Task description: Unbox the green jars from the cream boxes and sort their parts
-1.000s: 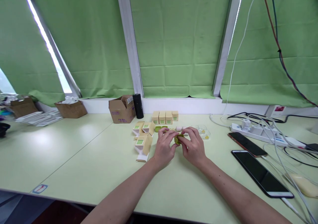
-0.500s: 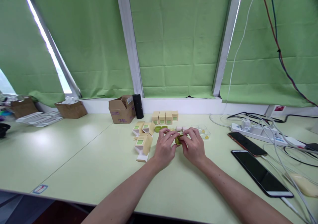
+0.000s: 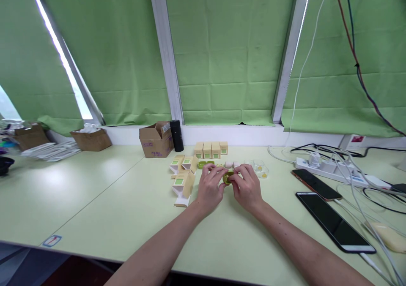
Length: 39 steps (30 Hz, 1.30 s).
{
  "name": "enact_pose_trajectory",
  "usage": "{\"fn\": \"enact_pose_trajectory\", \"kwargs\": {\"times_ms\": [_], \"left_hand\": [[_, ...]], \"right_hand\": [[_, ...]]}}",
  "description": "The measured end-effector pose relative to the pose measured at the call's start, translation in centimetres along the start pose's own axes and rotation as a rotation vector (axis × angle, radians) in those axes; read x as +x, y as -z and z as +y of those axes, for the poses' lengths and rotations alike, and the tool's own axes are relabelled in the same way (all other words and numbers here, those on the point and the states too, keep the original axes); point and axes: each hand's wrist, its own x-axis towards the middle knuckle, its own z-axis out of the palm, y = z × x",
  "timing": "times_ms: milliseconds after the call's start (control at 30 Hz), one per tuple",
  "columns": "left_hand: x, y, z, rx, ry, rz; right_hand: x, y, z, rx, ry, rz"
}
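One green case (image 3: 225, 178), held

Head view. Left hand (image 3: 210, 189): grip closed on the green case's left side. Right hand (image 3: 248, 189): grip pinched at its right edge, fingertips partly hidden. Location: over the counter (image 3: 209, 248), between the hands. From it: open boxes (image 3: 187, 184), nine o'clock; small boxes (image 3: 207, 151), eleven o'clock; clear tray (image 3: 262, 170), three o'clock.

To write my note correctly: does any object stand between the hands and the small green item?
Nothing visible does. The left hand grips the small green item; the right hand touches it, hiding part.
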Motion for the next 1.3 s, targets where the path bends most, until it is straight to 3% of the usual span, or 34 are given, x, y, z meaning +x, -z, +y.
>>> {"fn": "enact_pose_trajectory", "kwargs": {"times_ms": [933,1167,1300], "left_hand": [[0.0,0.0,-0.5,0.029,0.052,-0.018],[0.2,0.2,-1.8,0.03,0.237,0.048],[0.4,0.4,-2.2,0.006,0.392,0.14]], "right_hand": [[-0.1,0.0,-0.1,-0.007,0.002,-0.027],[0.0,0.1,0.0,0.001,-0.011,-0.034],[-0.4,-0.6,1.1,-0.007,-0.079,-0.123]]}}
